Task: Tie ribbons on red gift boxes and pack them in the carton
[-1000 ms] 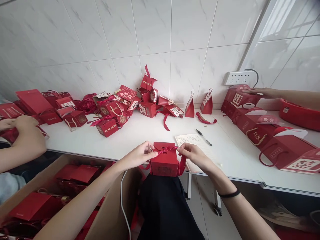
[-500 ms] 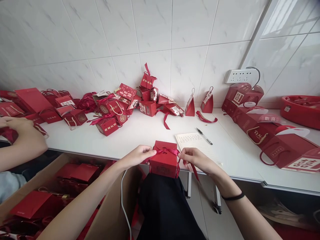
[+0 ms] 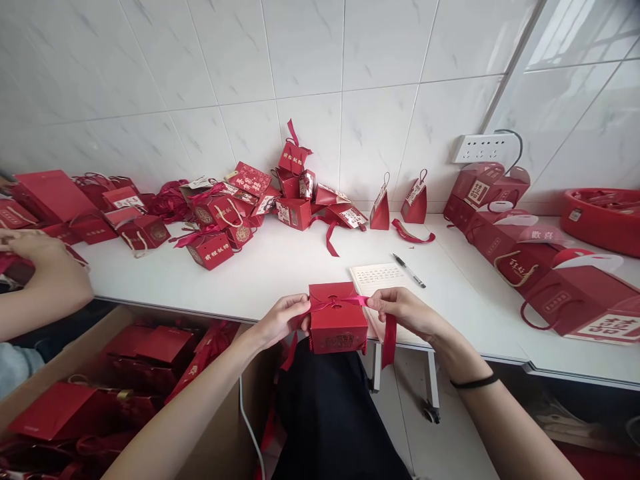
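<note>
A small red gift box (image 3: 337, 327) rests at the table's front edge, above my lap. Across its lid runs a red ribbon (image 3: 327, 305), crossed at the middle where the flap closes. My left hand (image 3: 283, 317) pinches one end of the ribbon at the box's left side, with a tail hanging below. With thumb and finger, my right hand (image 3: 400, 310) grips the other end, held taut to the right of the box; its loose tail drops past the table edge. Twisted red cord shows at the box's lower corners.
An open notebook (image 3: 383, 277) and a pen (image 3: 409, 271) lie beyond my right hand. Red gift boxes (image 3: 210, 248) crowd the back and left; larger ones (image 3: 575, 300) line the right. A carton (image 3: 213, 407) of boxes stands below left. Another person's arm (image 3: 45, 280) is at far left.
My right hand has moved slightly right and up, drawing the ribbon out straighter beyond the box. The box has shifted a little to the right in view.
</note>
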`<state>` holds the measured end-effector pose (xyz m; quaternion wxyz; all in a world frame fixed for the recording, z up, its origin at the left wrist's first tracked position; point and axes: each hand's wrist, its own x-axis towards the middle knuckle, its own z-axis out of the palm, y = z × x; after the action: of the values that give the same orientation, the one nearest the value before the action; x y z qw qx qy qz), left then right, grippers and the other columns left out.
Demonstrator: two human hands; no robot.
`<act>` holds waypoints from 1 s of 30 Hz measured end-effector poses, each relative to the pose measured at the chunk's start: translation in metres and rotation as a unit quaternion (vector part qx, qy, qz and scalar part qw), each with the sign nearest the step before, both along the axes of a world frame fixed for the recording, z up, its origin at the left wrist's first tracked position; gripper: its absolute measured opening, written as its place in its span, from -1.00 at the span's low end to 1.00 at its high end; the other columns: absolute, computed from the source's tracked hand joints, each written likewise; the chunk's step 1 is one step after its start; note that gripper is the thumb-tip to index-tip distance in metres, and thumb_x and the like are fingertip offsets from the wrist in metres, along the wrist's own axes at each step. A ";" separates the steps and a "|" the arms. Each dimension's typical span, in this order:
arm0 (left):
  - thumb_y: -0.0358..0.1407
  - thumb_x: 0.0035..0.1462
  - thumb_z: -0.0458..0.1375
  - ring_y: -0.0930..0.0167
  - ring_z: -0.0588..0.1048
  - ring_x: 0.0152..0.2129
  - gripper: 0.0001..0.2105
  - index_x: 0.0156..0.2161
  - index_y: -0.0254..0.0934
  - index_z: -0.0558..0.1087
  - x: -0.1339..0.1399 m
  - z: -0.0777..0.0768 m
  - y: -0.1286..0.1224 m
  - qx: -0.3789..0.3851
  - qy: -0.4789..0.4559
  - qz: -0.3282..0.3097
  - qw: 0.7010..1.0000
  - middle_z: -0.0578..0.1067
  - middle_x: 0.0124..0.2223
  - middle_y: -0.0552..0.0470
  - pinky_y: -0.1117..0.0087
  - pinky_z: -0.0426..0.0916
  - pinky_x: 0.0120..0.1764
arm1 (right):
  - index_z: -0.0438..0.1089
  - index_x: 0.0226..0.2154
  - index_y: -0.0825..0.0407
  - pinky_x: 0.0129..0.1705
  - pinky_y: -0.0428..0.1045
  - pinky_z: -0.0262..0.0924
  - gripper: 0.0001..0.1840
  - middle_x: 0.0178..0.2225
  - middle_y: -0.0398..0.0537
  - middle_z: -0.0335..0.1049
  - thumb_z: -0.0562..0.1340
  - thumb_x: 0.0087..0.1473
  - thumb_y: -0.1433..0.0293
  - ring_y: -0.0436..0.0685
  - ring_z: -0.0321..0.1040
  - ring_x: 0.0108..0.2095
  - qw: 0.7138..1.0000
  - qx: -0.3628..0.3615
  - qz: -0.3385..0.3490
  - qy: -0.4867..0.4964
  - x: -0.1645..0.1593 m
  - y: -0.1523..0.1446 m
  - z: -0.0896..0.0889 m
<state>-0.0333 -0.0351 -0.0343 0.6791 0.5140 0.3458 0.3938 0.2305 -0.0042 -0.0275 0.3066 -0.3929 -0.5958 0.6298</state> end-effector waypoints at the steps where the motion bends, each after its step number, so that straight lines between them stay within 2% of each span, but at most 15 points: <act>1: -0.11 -0.02 0.24 0.53 0.35 -0.68 -0.65 -0.56 -0.31 0.26 -0.001 -0.001 0.001 0.003 -0.002 -0.004 1.000 0.36 -0.66 0.13 0.50 0.24 -0.51 | 0.34 -0.60 0.12 -0.48 -0.09 -0.03 -0.51 -0.63 -0.18 0.20 0.41 -0.26 0.03 -0.04 0.11 -0.57 1.000 0.004 0.000 -0.005 0.001 0.002 0.001; 4: -0.10 -0.01 0.24 0.53 0.35 -0.67 -0.65 -0.56 -0.31 0.26 -0.002 -0.001 0.002 0.016 0.012 -0.015 1.000 0.37 -0.64 0.12 0.49 0.23 -0.50 | 0.33 -0.61 0.12 -0.49 -0.10 -0.05 -0.50 -0.63 -0.18 0.18 0.42 -0.29 0.03 -0.05 0.09 -0.56 1.000 -0.001 0.010 -0.004 0.004 0.007 0.002; 7: -0.11 0.00 0.22 0.54 0.34 -0.66 -0.65 -0.56 -0.31 0.25 -0.001 0.005 0.001 0.019 0.038 0.004 0.999 0.38 -0.61 0.12 0.49 0.22 -0.50 | 0.33 -0.59 0.12 -0.49 -0.10 -0.06 -0.52 -0.62 -0.17 0.20 0.39 -0.21 0.04 -0.05 0.08 -0.56 1.000 0.003 0.013 0.005 0.004 0.008 0.004; 11: -0.10 -0.04 0.24 0.53 0.33 -0.60 -0.66 -0.56 -0.31 0.26 0.003 0.018 -0.004 0.003 0.076 0.043 0.996 0.36 -0.58 0.13 0.48 0.22 -0.46 | 0.34 -0.53 0.09 -0.38 -0.09 0.07 -0.61 -0.53 -0.13 0.29 0.36 -0.10 0.11 -0.02 0.17 -0.49 0.996 0.012 0.021 0.082 -0.003 -0.001 0.021; 13: -0.08 -0.04 0.22 0.51 0.35 -0.56 -0.67 -0.53 -0.31 0.30 0.006 0.024 -0.004 -0.003 0.107 0.045 0.993 0.38 -0.54 0.12 0.46 0.24 -0.42 | 0.37 -0.50 0.08 -0.28 -0.06 0.13 -0.66 -0.44 -0.10 0.34 0.34 -0.06 0.13 0.02 0.25 -0.40 0.994 0.045 0.027 0.097 -0.012 -0.007 0.033; 17: -0.06 -0.02 0.18 0.49 0.36 -0.53 -0.68 -0.50 -0.33 0.35 0.006 0.033 0.000 0.030 0.163 0.044 0.985 0.38 -0.51 0.09 0.43 0.27 -0.37 | 0.41 -0.49 0.07 -0.13 -0.01 0.17 -0.66 -0.20 0.00 0.40 0.28 0.00 0.11 0.13 0.31 -0.20 0.988 0.147 0.008 0.037 -0.035 -0.012 0.046; 21: -0.05 0.04 0.13 0.56 0.21 -0.66 -0.65 -0.53 -0.30 0.25 0.001 0.042 0.003 0.052 0.205 0.027 0.977 0.22 -0.62 0.18 0.49 0.16 -0.52 | 0.41 -0.42 0.06 -0.26 -0.03 0.21 -0.64 -0.37 -0.06 0.42 0.23 0.01 0.07 0.10 0.32 -0.33 0.976 0.215 -0.030 0.001 -0.052 -0.010 0.039; 24: -0.07 0.03 0.14 0.62 0.07 -0.69 -0.67 -0.50 -0.30 0.24 -0.002 0.054 0.002 0.052 0.228 0.012 0.972 0.11 -0.61 0.23 0.53 0.01 -0.59 | 0.42 -0.44 0.05 -0.28 -0.03 0.21 -0.67 -0.42 -0.09 0.41 0.21 0.03 0.11 0.10 0.32 -0.36 0.962 0.264 -0.065 -0.014 -0.057 -0.010 0.031; 26: -0.08 0.03 0.13 0.62 0.06 -0.68 -0.70 -0.46 -0.31 0.27 -0.001 0.063 0.000 0.063 0.248 0.011 0.967 0.11 -0.58 0.23 0.54 -0.01 -0.60 | 0.45 -0.42 0.03 -0.25 -0.02 0.22 -0.70 -0.39 -0.08 0.43 0.20 0.05 0.14 0.11 0.33 -0.34 0.956 0.284 -0.065 -0.022 -0.057 -0.011 0.028; 30: -0.12 0.05 0.11 0.60 0.15 -0.66 -0.76 -0.38 -0.30 0.30 0.003 0.076 -0.002 0.111 0.321 0.017 0.941 0.26 -0.51 0.17 0.54 0.07 -0.59 | 0.50 -0.33 0.00 -0.14 0.02 0.21 -0.73 -0.29 -0.04 0.43 0.15 0.09 0.21 0.14 0.33 -0.25 0.942 0.331 -0.045 -0.020 -0.055 -0.012 0.025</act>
<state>-0.0303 -0.0373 0.0417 0.4644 0.6790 0.5080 0.2552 0.1755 -0.0159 -0.0028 0.4355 -0.3085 -0.7585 0.3740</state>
